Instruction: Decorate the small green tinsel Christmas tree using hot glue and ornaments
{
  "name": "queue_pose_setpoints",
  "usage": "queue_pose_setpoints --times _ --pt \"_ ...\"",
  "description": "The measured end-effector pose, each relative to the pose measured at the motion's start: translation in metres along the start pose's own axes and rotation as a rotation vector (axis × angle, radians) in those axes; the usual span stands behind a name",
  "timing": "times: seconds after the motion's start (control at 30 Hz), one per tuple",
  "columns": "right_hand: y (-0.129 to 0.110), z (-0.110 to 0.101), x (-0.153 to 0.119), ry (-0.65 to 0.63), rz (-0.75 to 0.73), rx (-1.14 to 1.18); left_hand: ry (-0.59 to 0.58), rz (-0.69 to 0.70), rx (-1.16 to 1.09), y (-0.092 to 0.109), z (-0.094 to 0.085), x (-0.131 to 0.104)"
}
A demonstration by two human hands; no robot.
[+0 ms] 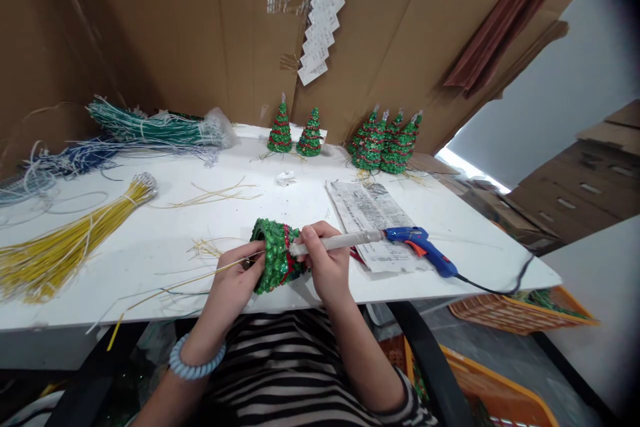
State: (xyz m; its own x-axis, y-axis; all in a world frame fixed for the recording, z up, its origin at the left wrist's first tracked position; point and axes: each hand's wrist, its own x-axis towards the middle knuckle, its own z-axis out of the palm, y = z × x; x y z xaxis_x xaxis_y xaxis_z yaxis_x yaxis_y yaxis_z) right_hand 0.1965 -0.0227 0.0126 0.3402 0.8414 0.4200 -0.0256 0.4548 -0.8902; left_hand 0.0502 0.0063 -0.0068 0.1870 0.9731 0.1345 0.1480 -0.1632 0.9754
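Observation:
A green glittery tree (275,255) with red trim lies on its side at the table's front edge, its hollow base facing left. My left hand (239,273) has its fingers closed at the base opening, on a yellow wire (193,276) that trails off to the left. In my right hand (326,260) is a whitish stick-like tool (345,240), its left end touching the tree's side near the red trim. Right of it a blue glue gun (423,247) lies on a printed paper sheet (373,213); the stick's right end meets its nozzle.
Small green trees (385,143) stand along the back, with two more (295,133) near the middle. Bundles of yellow wires (75,240) and green wires (150,128) lie left. Orange crates (520,310) sit below the table at right.

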Motion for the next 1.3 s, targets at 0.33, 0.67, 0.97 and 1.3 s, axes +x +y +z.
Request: queue_pose_setpoints --times 0.33,0.67,0.97,1.3 --pt "0.001 0.002 -0.001 0.020 -0.021 -0.029 -0.021 0.006 -0.009 0.001 -0.001 0.000" --pt "0.001 0.000 -0.001 0.004 -0.063 -0.055 -0.025 0.017 -0.009 0.003 -0.001 0.000" --pt "0.003 0.001 -0.007 0.086 -0.291 -0.235 -0.028 0.027 0.007 0.001 -0.002 -0.001" --pt "0.014 -0.001 -0.018 0.123 -0.501 -0.363 -0.038 0.035 0.011 0.004 -0.002 -0.002"
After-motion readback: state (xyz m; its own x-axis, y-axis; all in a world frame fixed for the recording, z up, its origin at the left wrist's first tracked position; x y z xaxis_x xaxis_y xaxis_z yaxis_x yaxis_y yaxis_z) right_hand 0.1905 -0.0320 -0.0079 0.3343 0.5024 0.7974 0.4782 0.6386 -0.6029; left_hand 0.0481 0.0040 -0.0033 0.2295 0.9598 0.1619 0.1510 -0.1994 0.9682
